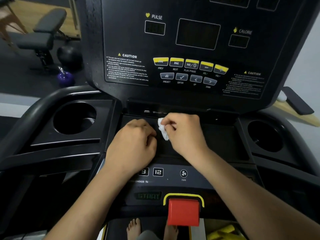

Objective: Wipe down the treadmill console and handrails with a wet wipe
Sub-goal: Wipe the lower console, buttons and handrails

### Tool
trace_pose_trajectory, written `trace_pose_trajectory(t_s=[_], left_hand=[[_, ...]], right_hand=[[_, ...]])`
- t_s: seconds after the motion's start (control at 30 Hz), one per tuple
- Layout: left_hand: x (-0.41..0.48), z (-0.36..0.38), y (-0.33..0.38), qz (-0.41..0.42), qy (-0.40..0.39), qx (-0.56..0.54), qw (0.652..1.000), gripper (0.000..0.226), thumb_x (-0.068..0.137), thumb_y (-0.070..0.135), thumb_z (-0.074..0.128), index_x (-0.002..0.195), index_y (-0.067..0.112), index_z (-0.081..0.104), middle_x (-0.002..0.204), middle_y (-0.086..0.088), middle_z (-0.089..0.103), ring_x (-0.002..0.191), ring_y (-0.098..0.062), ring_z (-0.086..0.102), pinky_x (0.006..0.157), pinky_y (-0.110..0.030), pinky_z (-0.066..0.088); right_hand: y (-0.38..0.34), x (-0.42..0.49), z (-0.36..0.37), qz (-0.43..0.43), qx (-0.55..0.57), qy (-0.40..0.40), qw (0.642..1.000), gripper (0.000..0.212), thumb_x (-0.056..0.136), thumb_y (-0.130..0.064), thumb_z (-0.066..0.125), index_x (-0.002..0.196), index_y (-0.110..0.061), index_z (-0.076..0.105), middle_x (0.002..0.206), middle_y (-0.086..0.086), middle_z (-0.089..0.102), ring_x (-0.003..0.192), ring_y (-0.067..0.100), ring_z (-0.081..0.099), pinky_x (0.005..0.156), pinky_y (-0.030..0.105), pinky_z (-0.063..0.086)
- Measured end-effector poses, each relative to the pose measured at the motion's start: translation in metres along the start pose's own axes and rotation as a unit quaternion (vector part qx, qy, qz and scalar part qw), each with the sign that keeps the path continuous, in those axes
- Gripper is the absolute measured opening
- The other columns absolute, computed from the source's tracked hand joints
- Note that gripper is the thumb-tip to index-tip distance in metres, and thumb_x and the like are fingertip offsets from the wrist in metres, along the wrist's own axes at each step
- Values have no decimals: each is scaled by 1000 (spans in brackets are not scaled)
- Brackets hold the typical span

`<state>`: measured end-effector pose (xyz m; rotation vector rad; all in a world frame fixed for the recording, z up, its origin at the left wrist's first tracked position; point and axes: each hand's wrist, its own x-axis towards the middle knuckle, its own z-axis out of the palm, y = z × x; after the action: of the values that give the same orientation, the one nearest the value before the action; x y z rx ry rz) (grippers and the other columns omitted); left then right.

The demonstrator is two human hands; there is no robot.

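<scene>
The black treadmill console point(190, 49) fills the view, with dark displays, yellow media buttons and caution labels. Below it lies a flat black tray shelf point(221, 137). My right hand point(183, 130) pinches a crumpled white wet wipe point(162, 129) over the middle of that shelf. My left hand point(136, 139) is beside it with fingers curled, its fingertips close to the wipe; whether they touch it is hidden. The left handrail point(34, 111) curves round the console's left side.
Round cup holders sit at the left point(74, 118) and right point(265, 135). A red safety key point(183, 212) is at the console's near edge, with bare feet on the belt below. A weight bench point(41, 33), a black ball and a purple kettlebell point(65, 77) stand on the floor to the left.
</scene>
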<state>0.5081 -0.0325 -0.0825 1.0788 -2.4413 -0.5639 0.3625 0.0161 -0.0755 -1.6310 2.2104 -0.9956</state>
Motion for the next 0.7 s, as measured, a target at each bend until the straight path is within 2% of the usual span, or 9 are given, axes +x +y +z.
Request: trace_pose_trajectory(t_s=[0.07,0.13,0.2,0.33,0.4,0.47,0.6,0.67,0.7], left_hand=[[0,0,0,1,-1,1,1000,34,77,23,45,89,14,76,92,4,68,92,-18,61,74,-33,53],[0,0,1,3,1,0,1000,33,76,23,46,87,13,76,90,3,68,90,-20,62,73,-33,52],[0,0,0,0,1,0,1000,32,76,23,47,87,13,76,89,3,68,90,-20,62,73,-30,50],[1,0,0,0,-5,1,1000,35,77,23,45,89,13,76,91,2,68,92,-20,61,76,-30,51],[2,0,0,-4,-6,-4,1000,36,77,23,44,90,13,76,91,2,68,92,-19,61,77,-31,51],[2,0,0,-5,-6,-6,1000,36,77,23,44,90,13,76,91,3,67,92,-18,60,75,-31,51],[1,0,0,-2,-7,-5,1000,36,77,23,44,91,15,76,91,3,66,91,-17,59,73,-32,51],[2,0,1,0,-6,-5,1000,35,76,23,44,88,15,76,89,3,66,90,-19,60,73,-32,51],[2,0,1,-1,-6,-3,1000,34,76,23,45,87,14,76,89,2,67,89,-19,60,73,-32,51]], right_hand=[[0,0,-7,40,33,-28,998,21,84,1,59,79,-14,73,67,-6,68,66,6,68,62,17,53],[0,-4,-19,29,33,-101,994,24,84,2,61,75,-17,72,62,-17,62,58,-4,63,56,7,45],[2,-7,-29,16,-11,-142,990,28,84,-2,61,72,-26,71,58,-18,57,51,-2,58,50,7,41],[8,0,-19,-6,-54,16,998,26,79,4,57,72,-16,73,56,-7,62,51,4,57,55,19,50],[-1,3,-5,7,-30,26,999,25,79,8,54,73,-9,72,65,-8,65,51,-3,52,53,7,43],[-7,5,2,27,-16,-2,1000,25,83,6,54,77,-10,72,65,-12,59,52,-5,48,51,2,37],[-9,-3,-16,1,-3,-112,994,24,84,2,56,78,-15,71,67,-21,61,57,-9,57,52,4,39],[-10,-7,-30,-16,-49,-185,981,24,84,0,55,78,-18,70,57,-19,56,57,-5,57,49,8,38],[-7,-5,-35,-16,-82,-203,976,23,85,-1,56,79,-18,71,60,-16,56,58,-2,57,49,10,38]])
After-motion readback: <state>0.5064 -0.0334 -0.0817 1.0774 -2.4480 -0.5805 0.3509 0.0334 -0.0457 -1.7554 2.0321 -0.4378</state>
